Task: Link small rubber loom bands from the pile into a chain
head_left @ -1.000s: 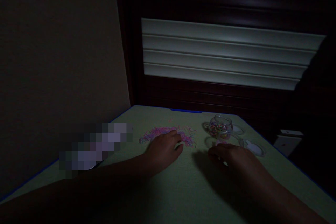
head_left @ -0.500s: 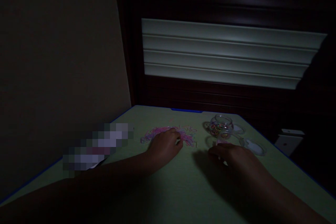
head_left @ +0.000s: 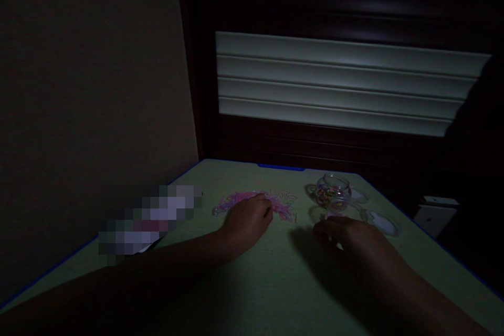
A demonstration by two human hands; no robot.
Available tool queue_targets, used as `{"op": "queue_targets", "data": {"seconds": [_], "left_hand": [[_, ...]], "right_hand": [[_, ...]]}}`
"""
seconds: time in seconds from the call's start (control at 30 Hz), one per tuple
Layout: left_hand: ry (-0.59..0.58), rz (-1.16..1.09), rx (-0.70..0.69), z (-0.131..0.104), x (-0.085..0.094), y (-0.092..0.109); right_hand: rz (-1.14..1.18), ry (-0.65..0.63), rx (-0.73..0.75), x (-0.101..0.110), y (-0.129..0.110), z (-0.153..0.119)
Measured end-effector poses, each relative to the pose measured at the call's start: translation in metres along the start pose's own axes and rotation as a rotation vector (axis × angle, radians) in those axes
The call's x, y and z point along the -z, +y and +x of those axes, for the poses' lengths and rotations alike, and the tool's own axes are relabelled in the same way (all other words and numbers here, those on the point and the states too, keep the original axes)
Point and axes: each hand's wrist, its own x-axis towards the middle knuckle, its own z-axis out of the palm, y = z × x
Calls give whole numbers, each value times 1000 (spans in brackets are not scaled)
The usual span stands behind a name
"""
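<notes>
Left hand [head_left: 249,220]: fingers curled over the loose heap of thin pink-and-purple loops [head_left: 284,200] on your pale green, blue-edged tabletop [head_left: 271,283]; too dark to tell whether you're pinching any. Right hand [head_left: 356,236]: fingers bent, just in front of a clear, round-rimmed container [head_left: 348,201]; can't tell if it's gripping or touching anything. Open, clear round jar of multicoloured bits [head_left: 331,194] stands just behind. Best to use fingertips only, separate tangled loops gently, and steer your right knuckles away from the container's rim.
</notes>
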Motion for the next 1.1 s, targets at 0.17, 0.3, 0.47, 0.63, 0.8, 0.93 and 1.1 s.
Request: {"op": "queue_targets", "data": {"seconds": [0.17, 0.3, 0.47, 0.63, 0.8, 0.93, 1.1], "left_hand": [[9, -8, -22, 0, -1, -2], [-5, 65, -54, -3, -1, -1], [16, 170, -146, -6, 1, 4], [18, 207, -155, -7, -1, 4], [41, 221, -181, -8, -3, 3], [58, 255, -212, -9, -3, 3], [79, 327, -268, -9, -3, 5]], "right_hand": [[-4, -5, -2, 1, -1, 1], [-6, -6, -4, 1, -2, 2], [9, 0, -12, 0, -1, 1], [16, -1, -9, -1, 1, 2], [12, 2, 11, -3, 3, 2], [18, -9, 1, -4, 4, 1], [14, -7, -12, -3, 3, 2]]}}
